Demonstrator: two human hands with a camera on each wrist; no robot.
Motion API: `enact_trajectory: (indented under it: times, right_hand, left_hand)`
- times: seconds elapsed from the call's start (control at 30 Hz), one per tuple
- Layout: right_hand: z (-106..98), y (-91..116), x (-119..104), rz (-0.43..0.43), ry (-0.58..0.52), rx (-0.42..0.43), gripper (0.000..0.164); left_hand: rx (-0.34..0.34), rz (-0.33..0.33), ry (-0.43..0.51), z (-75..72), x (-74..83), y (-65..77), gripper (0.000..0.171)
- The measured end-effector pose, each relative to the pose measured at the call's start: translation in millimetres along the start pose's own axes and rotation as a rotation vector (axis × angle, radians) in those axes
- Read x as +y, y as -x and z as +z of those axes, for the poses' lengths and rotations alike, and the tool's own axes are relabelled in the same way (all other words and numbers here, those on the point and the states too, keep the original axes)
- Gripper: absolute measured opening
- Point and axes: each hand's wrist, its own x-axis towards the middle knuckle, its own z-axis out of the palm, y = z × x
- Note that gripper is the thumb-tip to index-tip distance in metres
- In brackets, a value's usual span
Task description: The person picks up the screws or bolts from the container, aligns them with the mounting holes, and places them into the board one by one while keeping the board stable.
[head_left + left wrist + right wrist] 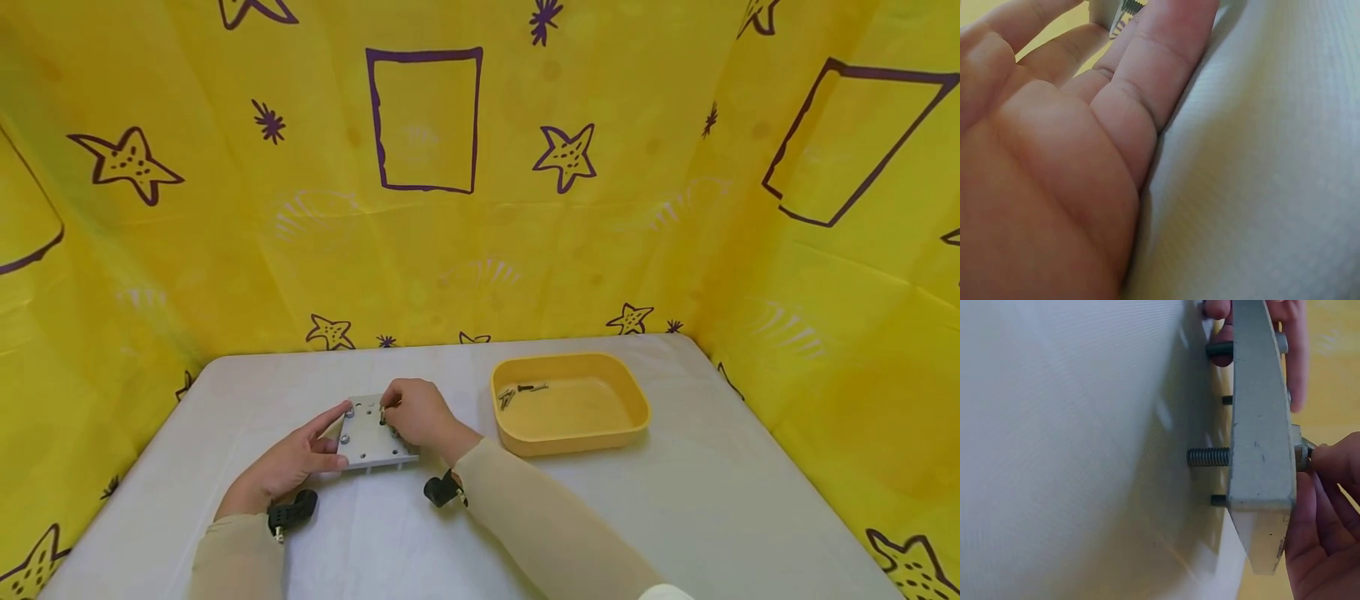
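A grey metal plate (369, 433) with holes and several bolts stands slightly above the white table, bolt ends poking out underneath. My left hand (295, 458) grips its left side, thumb at the near corner and fingers along the far left edge. In the right wrist view, threaded shanks, one a thick bolt shank (1209, 456), stick out below the plate. My right hand (422, 414) is over the plate's right side, where thumb and fingertips pinch a small bolt (382, 416) at its upper face. The left wrist view mostly shows the left palm (1047, 181) beside the tablecloth.
To the right stands a yellow tray (573, 437) with several small screws (507, 398) in its left part. The white table (360, 550) is bordered by a yellow patterned curtain (420, 250) at the back and sides. A black wrist camera (444, 489) sits beneath the right wrist.
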Motion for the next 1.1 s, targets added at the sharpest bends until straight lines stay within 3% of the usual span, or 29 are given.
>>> enact_trajectory:
  times: [0.43, 0.73, 0.83, 1.0, 1.1]
  right_hand:
    - [4.0, 1.1, -5.3, -0.093, 0.267, -0.016, 0.009]
    - [3.2, 2.3, -7.5, -0.056, 0.26, -0.015, 0.008]
    - [-2.4, 6.5, -4.6, -0.019, 0.073, 0.015, 0.012]
    - [-26.2, 17.2, 7.7, 0.071, -0.607, 0.119, 0.024]
    - [-49.8, 23.8, 18.1, 0.072, -0.895, 0.157, 0.03]
  left_hand:
    - [-0.018, 0.023, 0.026, -1.9, -2.5, -1.6, 0.098]
    - [-0.006, 0.016, 0.004, -2.1, -2.7, -1.0, 0.098]
    - [0.005, 0.0, -0.005, -1.9, -3.2, -1.5, 0.098]
    - [0.034, -0.02, -0.018, -1.0, -4.5, -2.4, 0.098]
    - [0.044, -0.014, -0.022, -0.8, -4.7, -2.4, 0.098]
